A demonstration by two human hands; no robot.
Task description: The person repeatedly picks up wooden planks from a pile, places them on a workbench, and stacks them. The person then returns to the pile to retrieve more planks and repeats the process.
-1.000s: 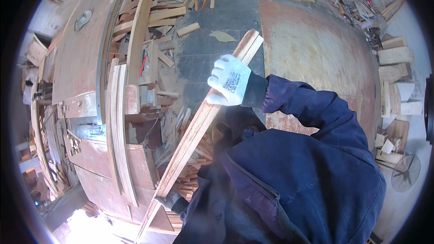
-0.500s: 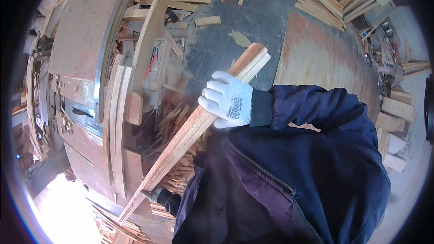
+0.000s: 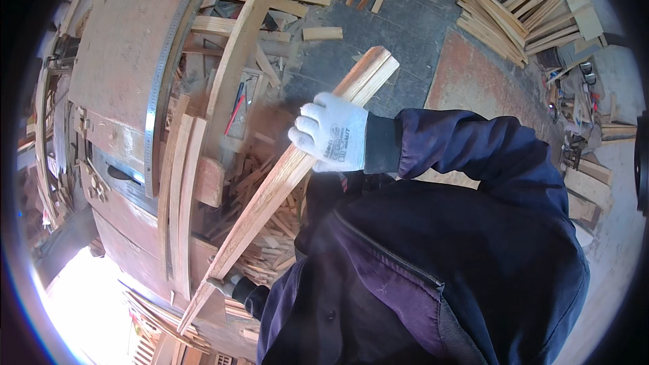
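Two long wooden strips (image 3: 260, 206), seemingly laid together, run diagonally from the lower left to the upper middle, in front of my body. Near their upper end my right hand (image 3: 331, 132), in a pale knitted glove with a dark cuff, wraps its fingers over them. Farther down, my left hand (image 3: 226, 284), also gloved, grips the strips close to their lower end. Its fingers are partly hidden by the wood and small in view. The upper end sticks out past my right hand, with a lengthwise seam showing.
A worn machine table (image 3: 125, 47) stands at left, with a metal ruler (image 3: 161, 81) and a dark blade-like piece (image 3: 120, 173) in a metal plate. Thin strips (image 3: 179, 209) lean along its edge. Offcuts (image 3: 277, 247) are heaped below; stacked boards (image 3: 497, 20) lie at the upper right.
My right hand and the strips' upper end have shifted slightly up and left in view. The two strips' upper ends, offset before, now look nearly even. Both hands keep their hold.
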